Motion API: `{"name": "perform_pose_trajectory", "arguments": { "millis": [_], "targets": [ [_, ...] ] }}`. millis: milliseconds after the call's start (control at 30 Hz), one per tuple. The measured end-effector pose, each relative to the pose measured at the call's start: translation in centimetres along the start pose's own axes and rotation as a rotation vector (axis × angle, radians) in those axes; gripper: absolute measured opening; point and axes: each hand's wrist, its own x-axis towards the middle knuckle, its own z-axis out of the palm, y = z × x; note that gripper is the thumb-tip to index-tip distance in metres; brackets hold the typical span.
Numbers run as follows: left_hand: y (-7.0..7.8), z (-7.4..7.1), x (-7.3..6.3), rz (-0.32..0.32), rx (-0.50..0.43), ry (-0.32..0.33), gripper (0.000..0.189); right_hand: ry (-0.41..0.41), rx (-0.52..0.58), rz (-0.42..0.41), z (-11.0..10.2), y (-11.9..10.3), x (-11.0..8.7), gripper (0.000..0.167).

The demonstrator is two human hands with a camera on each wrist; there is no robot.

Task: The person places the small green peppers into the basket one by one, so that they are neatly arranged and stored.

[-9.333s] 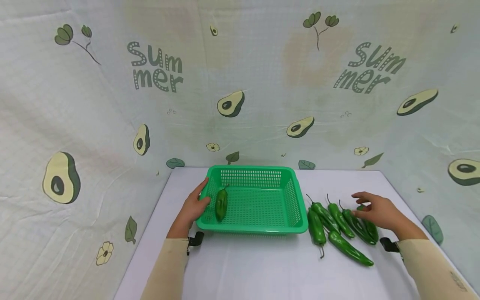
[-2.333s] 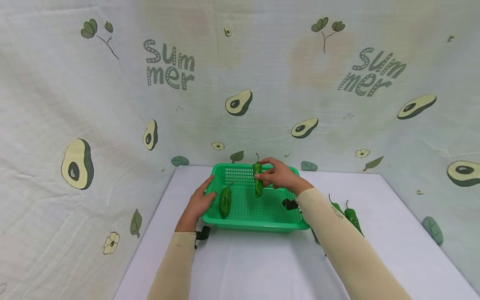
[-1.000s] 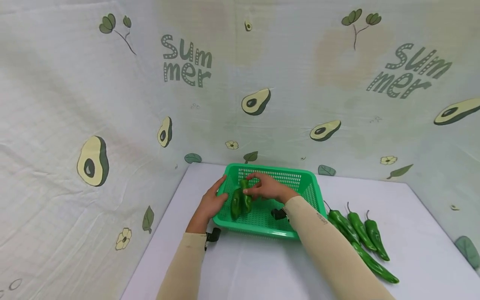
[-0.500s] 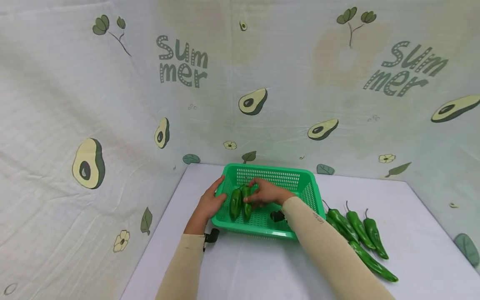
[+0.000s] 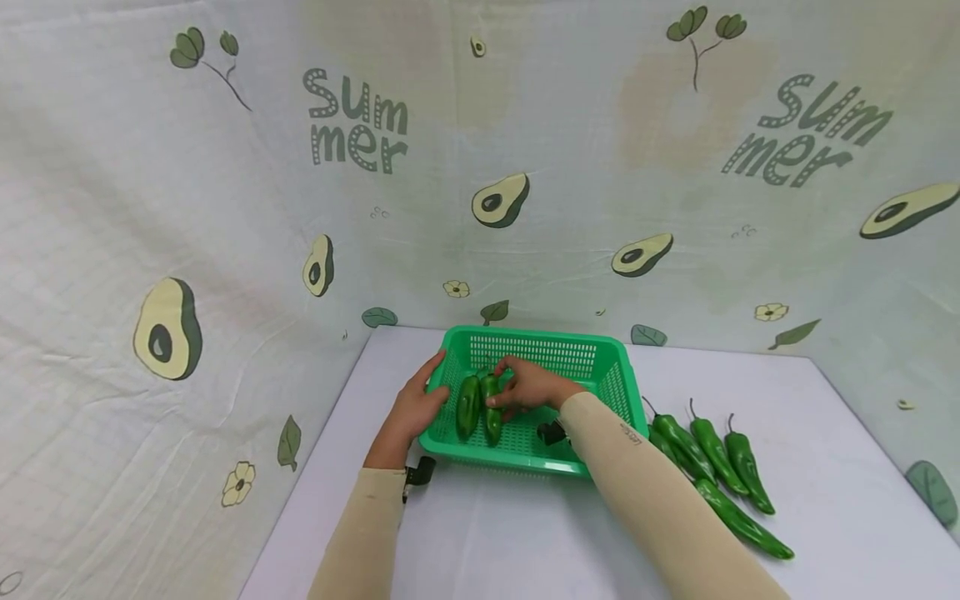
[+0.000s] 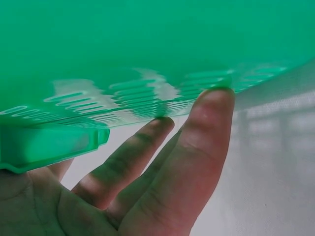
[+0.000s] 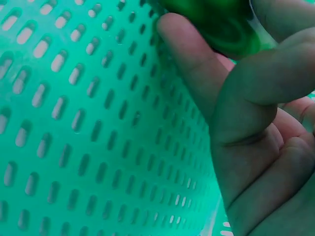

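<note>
In the head view, a green plastic basket (image 5: 517, 462) stands on the table. My left hand (image 5: 415, 410) holds its left rim, the thumb over the edge; in the left wrist view, fingers (image 6: 162, 182) touch the outer wall from beneath the rim. Inside, a green chili pepper (image 5: 468, 408) lies along the left side. Just right of it, my right hand (image 5: 534, 386) pinches a second green chili pepper (image 5: 492, 427) between thumb and fingers, low over the basket floor. Whether this pepper rests on the floor, I cannot tell. The right wrist view shows only part of it (image 7: 221, 24).
Several green chili peppers (image 5: 742, 471) lie on the white table (image 5: 840, 467) to the basket's right, some partly behind the right sleeve (image 5: 652, 492). A printed cloth (image 5: 555, 167) hangs behind the table and along both sides.
My right hand has carried the second pepper from the right-hand pile into the basket, lowering it beside the first one. My left hand has stayed at the left rim. The view has shifted slightly.
</note>
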Motion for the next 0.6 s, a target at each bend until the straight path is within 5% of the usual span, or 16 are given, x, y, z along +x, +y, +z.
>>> {"name": "perform_pose_trajectory", "arguments": {
  "millis": [600],
  "targets": [
    [0.19,0.09,-0.11,0.017,-0.008,-0.001,0.076,0.060,0.026,0.022,0.03,-0.52,-0.46,0.059]
  ]
}}
